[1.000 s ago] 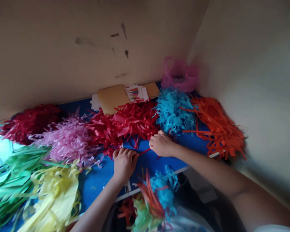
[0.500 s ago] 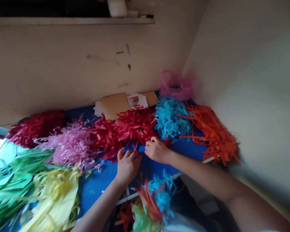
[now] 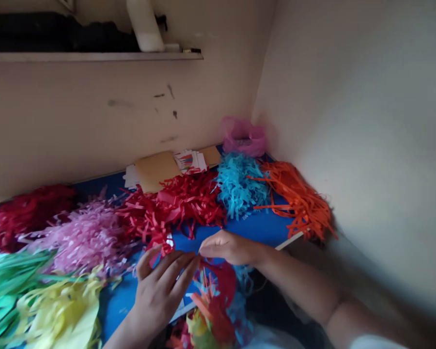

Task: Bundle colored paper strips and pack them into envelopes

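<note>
My left hand (image 3: 163,286), its fingers bent and drawn together, grips red fringed paper (image 3: 223,283). Opposite it, almost fingertip to fingertip, my right hand (image 3: 230,248) pinches the same red paper, and some of it hangs below. My fingers partly hide the paper. Beneath the hands, at the table's front edge, hangs a bunch of orange, yellow-green and blue paper fringe (image 3: 199,327). A large heap of red paper strips (image 3: 189,198) lies just beyond my hands.
On the blue table (image 3: 263,225) lie pink strips (image 3: 90,232), yellow strips (image 3: 63,310), green strips (image 3: 10,286), light-blue strips (image 3: 241,186) and orange strips (image 3: 298,194). A brown envelope (image 3: 158,169) and a pink plastic bag (image 3: 245,138) sit at the back. A shelf (image 3: 94,56) juts from the wall.
Both hands have come back from the red heap towards me, bringing red paper over the table's front edge. The view has swung to the right.
</note>
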A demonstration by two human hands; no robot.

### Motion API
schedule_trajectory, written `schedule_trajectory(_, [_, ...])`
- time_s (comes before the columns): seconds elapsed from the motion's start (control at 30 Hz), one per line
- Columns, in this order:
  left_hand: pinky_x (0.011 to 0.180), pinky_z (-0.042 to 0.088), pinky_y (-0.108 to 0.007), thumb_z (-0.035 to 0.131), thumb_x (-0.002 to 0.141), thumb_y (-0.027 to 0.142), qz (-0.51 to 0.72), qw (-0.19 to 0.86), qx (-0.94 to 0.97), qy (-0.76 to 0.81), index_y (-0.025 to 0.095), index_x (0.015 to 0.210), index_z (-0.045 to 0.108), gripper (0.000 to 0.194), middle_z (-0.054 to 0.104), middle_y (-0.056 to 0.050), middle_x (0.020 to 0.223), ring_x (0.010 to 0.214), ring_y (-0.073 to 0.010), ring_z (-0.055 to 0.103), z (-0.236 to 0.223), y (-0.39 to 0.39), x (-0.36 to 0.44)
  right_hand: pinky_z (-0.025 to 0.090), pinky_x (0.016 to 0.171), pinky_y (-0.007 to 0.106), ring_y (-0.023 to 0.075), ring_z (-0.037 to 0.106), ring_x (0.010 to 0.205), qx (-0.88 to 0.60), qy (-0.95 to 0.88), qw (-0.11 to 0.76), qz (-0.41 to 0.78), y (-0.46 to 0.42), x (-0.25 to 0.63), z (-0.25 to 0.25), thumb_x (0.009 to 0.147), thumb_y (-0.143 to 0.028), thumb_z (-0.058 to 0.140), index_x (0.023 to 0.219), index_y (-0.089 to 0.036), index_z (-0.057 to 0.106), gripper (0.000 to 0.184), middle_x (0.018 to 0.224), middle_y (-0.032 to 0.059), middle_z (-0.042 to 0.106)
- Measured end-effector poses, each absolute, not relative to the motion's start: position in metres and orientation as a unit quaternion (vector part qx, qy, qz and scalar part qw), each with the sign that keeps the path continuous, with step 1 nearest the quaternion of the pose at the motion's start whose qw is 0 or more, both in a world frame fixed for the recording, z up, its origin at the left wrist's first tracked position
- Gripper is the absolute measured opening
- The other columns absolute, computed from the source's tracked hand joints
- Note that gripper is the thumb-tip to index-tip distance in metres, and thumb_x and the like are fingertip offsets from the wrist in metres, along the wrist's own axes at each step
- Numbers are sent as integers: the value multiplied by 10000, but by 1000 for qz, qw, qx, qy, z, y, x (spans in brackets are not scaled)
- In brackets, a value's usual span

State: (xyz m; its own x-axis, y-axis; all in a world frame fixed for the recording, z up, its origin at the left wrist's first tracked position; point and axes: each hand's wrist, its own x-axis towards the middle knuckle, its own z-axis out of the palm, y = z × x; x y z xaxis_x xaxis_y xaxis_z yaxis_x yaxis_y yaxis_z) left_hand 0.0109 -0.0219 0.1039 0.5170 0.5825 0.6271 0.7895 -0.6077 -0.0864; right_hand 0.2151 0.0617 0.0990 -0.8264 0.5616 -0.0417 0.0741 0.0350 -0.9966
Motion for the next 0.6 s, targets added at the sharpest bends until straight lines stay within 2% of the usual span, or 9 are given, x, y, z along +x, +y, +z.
schedule_trajectory(0.07, [1117,237,-439,513,934,123,-297,171,-845,-409,253,1016,662,214,788,21,865,774,-163,711,106,-22,16,433,694,271,138,559,691,-234,-610,181,735,62,214,94,824,-574,633,760,-138,697,446,726,8,644])
schedule_trajectory(0.13, [1101,267,-440,544,928,133,-323,147,-836,-419,239,1027,649,179,786,19,856,765,-155,708,104,-24,21,426,677,263,124,547,647,-241,-561,190,768,59,213,90,716,-558,744,736,-143,691,419,675,-13,625])
schedule_trajectory(0.2, [1074,308,-449,584,913,154,-356,112,-816,-440,231,1008,640,134,781,4,870,773,-157,703,99,-26,27,417,640,255,117,532,615,-246,-533,211,781,53,212,85,676,-514,783,715,-145,677,386,654,-17,613])
schedule_trajectory(0.33, [978,400,-449,623,890,182,-423,26,-735,-529,237,910,650,65,739,-17,871,811,-176,670,89,-29,40,386,572,230,109,499,605,-289,-559,322,707,37,208,78,757,-379,724,704,-162,659,232,659,-17,586])
schedule_trajectory(0.43, [899,449,-407,615,883,171,-460,-32,-688,-560,239,900,653,80,686,-6,820,787,-173,638,83,-32,49,423,593,228,114,529,626,-312,-576,396,644,25,205,71,812,-316,667,711,-177,641,173,694,-9,597])
schedule_trajectory(0.6, [865,463,-382,620,867,118,-490,-99,-675,-543,235,993,669,178,666,-19,876,834,-177,622,77,-37,54,488,604,221,120,600,639,-351,-521,432,648,18,202,63,818,-318,688,865,-203,647,130,756,-14,643])
